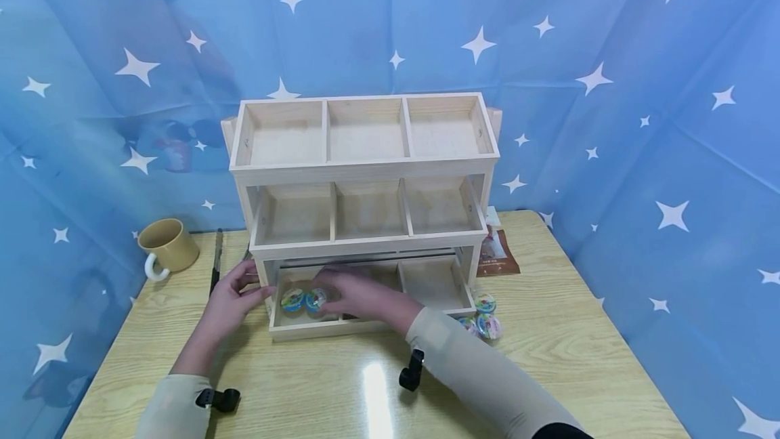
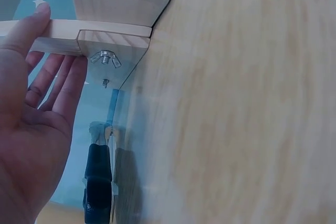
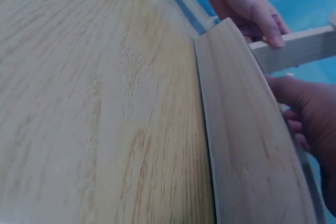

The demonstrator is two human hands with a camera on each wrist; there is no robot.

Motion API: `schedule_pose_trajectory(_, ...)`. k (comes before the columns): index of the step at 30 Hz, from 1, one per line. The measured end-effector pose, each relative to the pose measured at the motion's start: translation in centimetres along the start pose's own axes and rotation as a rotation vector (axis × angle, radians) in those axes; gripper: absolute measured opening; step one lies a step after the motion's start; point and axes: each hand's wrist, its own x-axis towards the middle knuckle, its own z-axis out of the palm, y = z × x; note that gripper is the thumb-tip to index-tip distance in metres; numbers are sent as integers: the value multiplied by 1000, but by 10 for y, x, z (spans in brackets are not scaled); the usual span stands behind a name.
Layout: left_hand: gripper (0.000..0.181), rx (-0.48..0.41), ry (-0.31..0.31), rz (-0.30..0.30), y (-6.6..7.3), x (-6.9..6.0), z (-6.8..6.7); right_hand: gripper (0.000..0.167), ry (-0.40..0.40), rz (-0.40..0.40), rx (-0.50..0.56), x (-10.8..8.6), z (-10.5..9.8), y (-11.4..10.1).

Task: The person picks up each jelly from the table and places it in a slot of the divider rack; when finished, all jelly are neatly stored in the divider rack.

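A three-tier wooden shelf (image 1: pixel 365 171) stands on the table, each tier split into three compartments. My left hand (image 1: pixel 234 293) grips its left side by the bottom tier; in the left wrist view the thumb lies above a wooden bar (image 2: pixel 58 29) and the fingers beneath. My right hand (image 1: pixel 350 293) reaches into the bottom-left compartment and pinches a small round cup with a printed lid (image 1: pixel 316 300). Beside it, a similar cup (image 1: pixel 293 300) sits in the same compartment. In the right wrist view, the front board (image 3: pixel 247 129) hides the cups and part of my right fingers.
Three more small cups (image 1: pixel 489 326) are by the shelf's lower right corner. A brown packet (image 1: pixel 496 254) lies behind them. At left stand a yellow mug (image 1: pixel 168 244) and a dark, long, thin tool (image 1: pixel 216 263). Blue star-patterned cloth (image 1: pixel 609 120) surrounds the table.
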Motion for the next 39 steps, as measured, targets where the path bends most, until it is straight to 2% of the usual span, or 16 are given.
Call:
schedule_pose_trajectory(2, 56, 2, -1, -9, 0, 0, 0, 56, 21, 41, 42, -9, -5, -3)
schedule_pose_trajectory(6, 57, 0, 0, -29, 3, -2, 0, 56, 96, 89, 46, -31, -17, -5)
schedule_pose_trajectory(12, 57, -4, -6, -41, 4, -2, -2, 54, 214, 41, 119, -68, -28, 4)
schedule_pose_trajectory(18, 58, -6, -12, -47, 0, -3, -2, 50, 287, 24, 108, -111, -38, 18)
schedule_pose_trajectory(21, 57, -9, -13, -44, -1, -3, -2, 48, 317, 61, 109, -134, -44, 24)
schedule_pose_trajectory(25, 56, -12, -16, -35, -3, -2, -2, 46, 354, 167, 103, -164, -50, 32)
schedule_pose_trajectory(28, 55, -18, -12, -34, -3, -1, -3, 45, 383, 210, 85, -183, -54, 41)
schedule_pose_trajectory(33, 55, -11, -15, -35, -3, 0, -4, 46, 425, 250, 58, -210, -59, 56)
schedule_pose_trajectory(39, 55, -19, -21, -32, -3, 0, -2, 48, 437, 267, 21, -238, -59, 66)
